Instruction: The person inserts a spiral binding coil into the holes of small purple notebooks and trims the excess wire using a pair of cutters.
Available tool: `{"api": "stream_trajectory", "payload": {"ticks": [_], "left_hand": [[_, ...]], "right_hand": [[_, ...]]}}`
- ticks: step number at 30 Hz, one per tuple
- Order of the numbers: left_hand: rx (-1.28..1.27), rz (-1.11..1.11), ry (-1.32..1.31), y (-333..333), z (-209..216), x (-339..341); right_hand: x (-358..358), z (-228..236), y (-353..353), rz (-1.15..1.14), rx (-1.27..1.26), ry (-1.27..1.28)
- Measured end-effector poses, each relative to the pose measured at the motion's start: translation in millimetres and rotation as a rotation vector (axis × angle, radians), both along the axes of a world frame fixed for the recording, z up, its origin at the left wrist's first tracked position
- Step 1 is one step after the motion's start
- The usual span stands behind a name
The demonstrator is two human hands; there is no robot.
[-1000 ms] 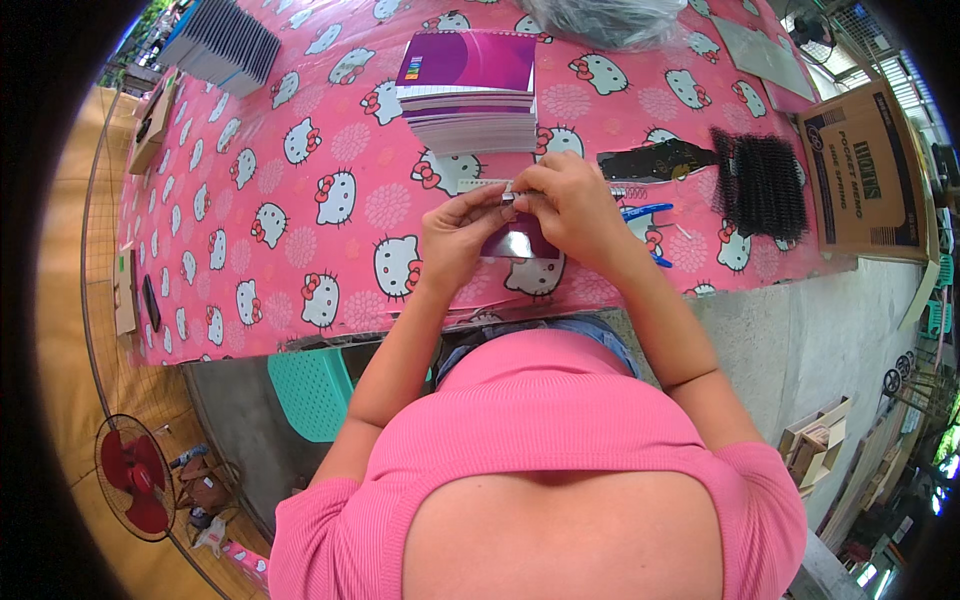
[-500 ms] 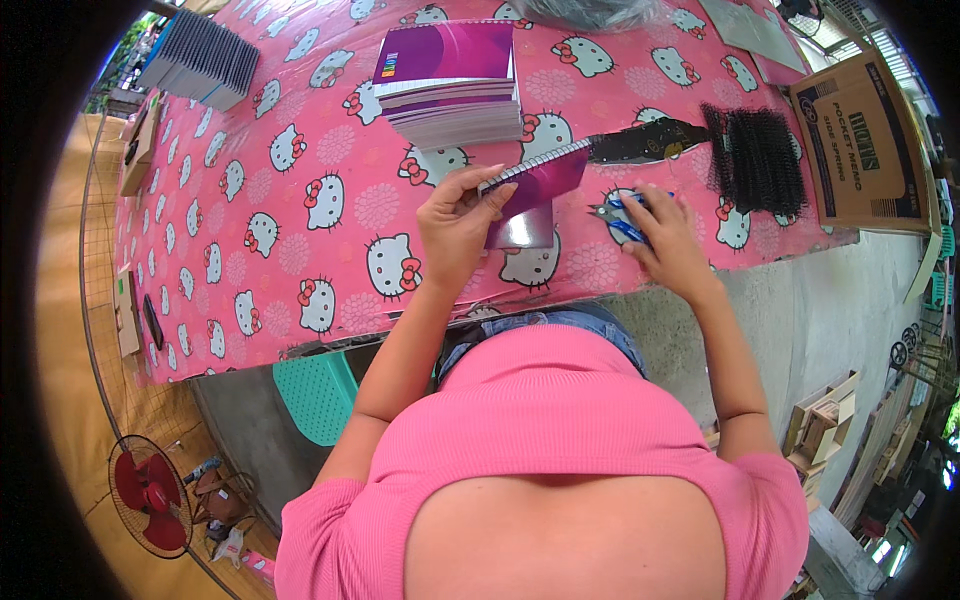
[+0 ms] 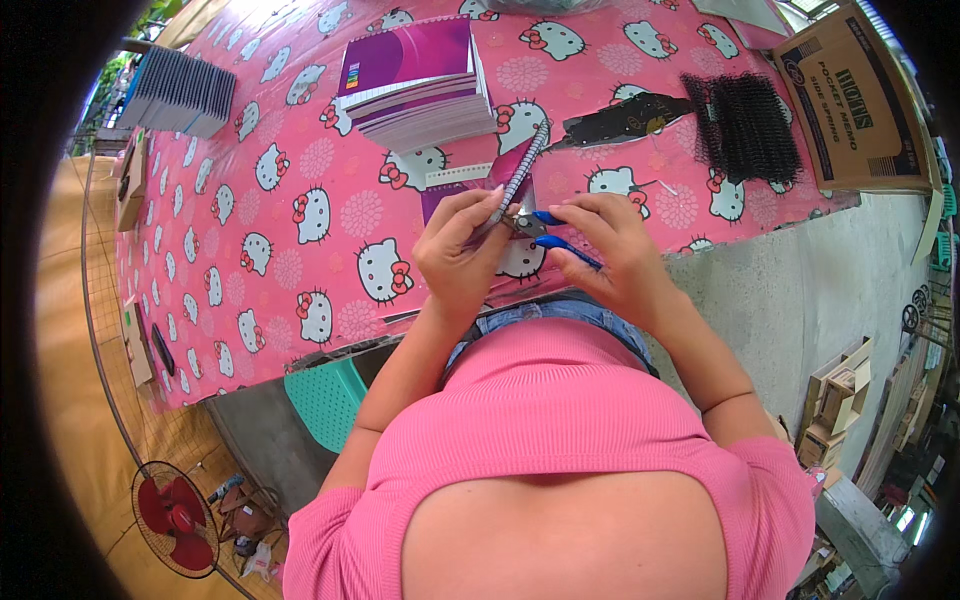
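Observation:
My left hand [image 3: 455, 255] is closed on a purple notebook [image 3: 518, 165], tilted up with its coil-bound edge toward the right. In my right hand [image 3: 622, 252] is a pair of pliers [image 3: 548, 240] with blue handles spread apart; their jaws meet the near end of the coil by my left fingertips. Behind the held notebook, a purple sheet or cover [image 3: 441, 198] with a punched white edge lies on the table, partly hidden. Farther back stands a stack of purple notebooks [image 3: 410, 55].
Black plastic coils [image 3: 745, 130] are heaped at the right, beside a black patch [image 3: 625, 120] on the pink tablecloth [image 3: 365, 215]. A cardboard box [image 3: 860, 110] borders them. Blue-edged notebooks [image 3: 185, 95] are stacked far left. Below are a green stool [image 3: 325, 400] and a fan [image 3: 175, 520].
My right hand has lifted the pliers off the table and brought them left to the notebook's coil. My left hand has turned the notebook more upright, coil edge to the right.

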State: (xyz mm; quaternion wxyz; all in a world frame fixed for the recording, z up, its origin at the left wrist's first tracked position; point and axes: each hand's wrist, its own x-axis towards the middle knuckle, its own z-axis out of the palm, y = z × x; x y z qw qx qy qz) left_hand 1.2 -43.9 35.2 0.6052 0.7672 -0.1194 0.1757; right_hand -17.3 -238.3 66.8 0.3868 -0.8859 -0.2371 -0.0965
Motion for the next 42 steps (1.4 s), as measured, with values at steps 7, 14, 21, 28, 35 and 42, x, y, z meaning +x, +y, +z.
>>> {"api": "stream_trajectory", "payload": {"ticks": [7,14,21,28,35,42], "left_hand": [[0.047,0.017,-0.043,2.9,-6.0,0.0],[0.339,-0.175,-0.354,23.6,1.5,3.0],[0.712,-0.617,0.024,29.4,-4.1,-0.8],[0.938,-0.377,-0.119,8.1,-39.9,17.5],[0.918,-0.369,-0.098,8.2,-43.4,16.9],[0.903,-0.349,-0.114,8.2,-44.4,16.2]], "right_hand": [[5.3,-6.5,-8.2,0.069,0.2,0.552],[3.7,-35.0,-23.3,0.296,0.623,1.378],[32.4,-39.4,-56.5,-0.012,-0.199,0.334],[38.2,-52.9,-56.2,-0.058,-0.597,-0.066],[41.4,-50.1,-51.4,-0.056,-0.579,-0.044],[43.2,-46.6,-52.5,-0.045,-0.56,-0.043]]}}
